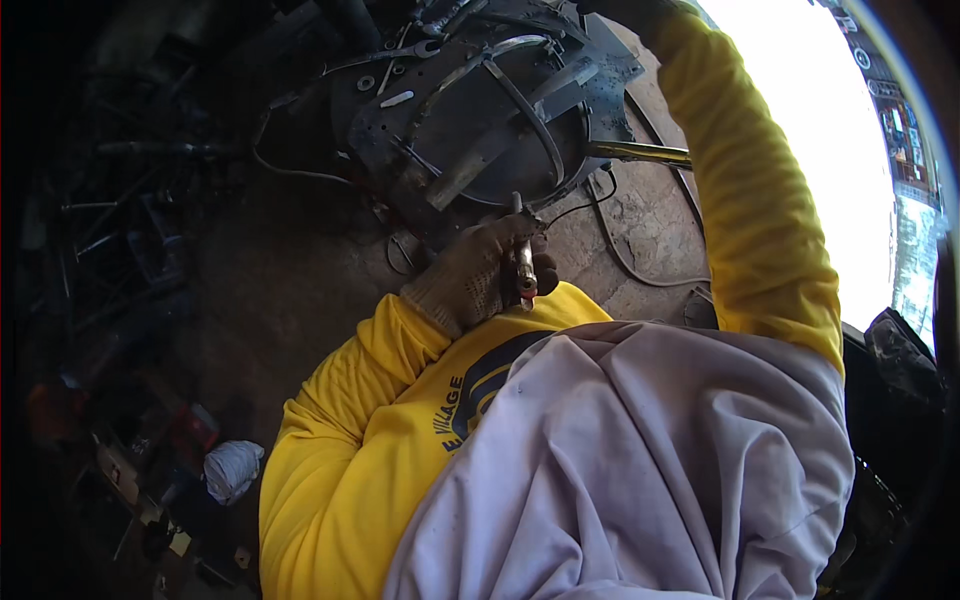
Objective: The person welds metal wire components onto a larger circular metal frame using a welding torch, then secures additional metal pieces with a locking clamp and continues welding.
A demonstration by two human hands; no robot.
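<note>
My left hand point(470, 272), in a worn knit glove, is held in front of my chest. Its fingers are wrapped round a short metal rod-like tool point(525, 262) with a brassy lower end; I cannot make out its kind. My right hand point(628, 8), dark-gloved, reaches to the far edge of view above the metal work surface point(468, 98). Its fingers are cut off or lost in shadow. On that surface lie a curved metal strip point(527, 118), a flat bar point(470, 172), an open-ended spanner point(400, 52), a washer point(365, 83) and a small white stick point(397, 99).
A shiny tube point(640, 152) juts out right of the work surface. Cables point(625, 262) loop over the cracked floor point(655, 215). Metal frames point(110, 205) stand in shadow at left, with a white bundle point(233, 470) among clutter below. Bright daylight enters at right.
</note>
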